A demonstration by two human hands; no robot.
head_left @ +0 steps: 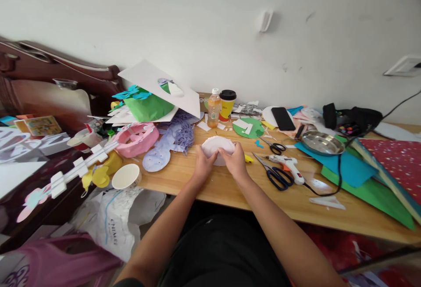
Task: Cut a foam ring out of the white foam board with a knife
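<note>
Both hands grip a round white paper disc with a slightly ragged rim, just above the wooden table. My left hand is closed on its left edge, and my right hand is closed on its right edge. The thumbs meet on the near face; most of the other fingers are hidden behind it. To the right of my right hand lie a yellow object, dark-handled scissors and a white hot glue gun. A smaller pair of scissors rests farther back.
Behind the disc stand a drink bottle and a yellow cup. A pink paper ring, purple paper shape and white paper bowl are on the left. A metal dish, phone and blue sheet lie right.
</note>
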